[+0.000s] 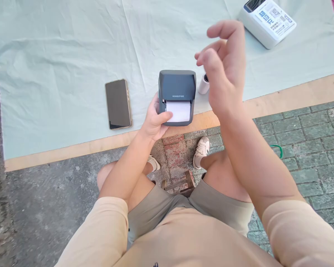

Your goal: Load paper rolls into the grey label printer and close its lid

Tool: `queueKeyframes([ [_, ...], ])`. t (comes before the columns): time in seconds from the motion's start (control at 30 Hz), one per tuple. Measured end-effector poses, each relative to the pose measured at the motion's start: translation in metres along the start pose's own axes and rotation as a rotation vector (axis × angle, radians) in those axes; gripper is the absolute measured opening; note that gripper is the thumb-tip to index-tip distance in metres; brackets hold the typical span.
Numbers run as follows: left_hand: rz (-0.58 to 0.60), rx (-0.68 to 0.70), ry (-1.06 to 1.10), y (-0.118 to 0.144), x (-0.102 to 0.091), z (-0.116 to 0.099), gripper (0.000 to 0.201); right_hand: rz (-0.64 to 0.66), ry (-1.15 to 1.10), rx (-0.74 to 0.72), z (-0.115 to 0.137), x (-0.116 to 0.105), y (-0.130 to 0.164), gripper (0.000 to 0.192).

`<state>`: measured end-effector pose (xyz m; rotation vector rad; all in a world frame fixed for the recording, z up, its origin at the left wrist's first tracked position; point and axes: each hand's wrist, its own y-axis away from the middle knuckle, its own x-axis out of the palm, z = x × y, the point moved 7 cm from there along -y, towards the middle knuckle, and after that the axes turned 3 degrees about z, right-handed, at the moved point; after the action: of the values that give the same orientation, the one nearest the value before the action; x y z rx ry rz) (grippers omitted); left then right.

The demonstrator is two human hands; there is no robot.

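Observation:
A small dark grey label printer (177, 89) stands at the near edge of the board, with white paper (179, 111) showing at its front. My left hand (155, 120) grips the printer's left side, thumb lying on the paper edge. My right hand (224, 72) is raised in the air to the right of the printer, fingers loosely curled and apart, holding nothing. A white paper roll (203, 84) stands just right of the printer, partly hidden behind my right hand.
A black phone (118, 104) lies face up left of the printer on the pale green cloth (58, 55). A white box (268, 22) sits at the far right. The wooden board's edge (295, 94) overhangs paved ground, with my knees and shoes below.

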<state>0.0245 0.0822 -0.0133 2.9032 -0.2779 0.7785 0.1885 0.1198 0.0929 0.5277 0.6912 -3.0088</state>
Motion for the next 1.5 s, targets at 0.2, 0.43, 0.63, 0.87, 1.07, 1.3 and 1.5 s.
queueKeyframes([
  [0.2,-0.017,-0.053,0.120,0.003,0.009,-0.009,0.051,0.363,0.164,0.079,-0.013,0.028,0.010,0.048],
  [0.43,-0.100,-0.081,0.153,-0.004,0.001,-0.003,0.043,0.390,0.147,0.115,-0.030,0.034,0.014,0.071],
  [0.63,-0.208,-0.126,0.205,-0.005,-0.007,0.001,0.033,0.387,0.213,0.081,-0.016,0.041,0.010,0.064],
  [0.87,-0.197,-0.106,0.165,-0.007,-0.012,-0.002,0.029,0.398,0.230,0.019,0.009,0.028,0.007,0.045],
  [1.07,-0.161,-0.097,0.117,-0.008,-0.009,-0.002,0.037,0.351,0.343,-0.035,0.014,0.020,0.006,0.046],
  [1.3,-0.050,-0.079,0.122,-0.004,0.004,-0.004,0.051,0.263,0.433,0.008,0.026,0.017,0.006,0.008],
  [1.5,-0.014,-0.020,0.039,-0.002,-0.001,0.001,0.057,0.561,0.814,0.054,0.017,0.030,0.012,0.031],
])
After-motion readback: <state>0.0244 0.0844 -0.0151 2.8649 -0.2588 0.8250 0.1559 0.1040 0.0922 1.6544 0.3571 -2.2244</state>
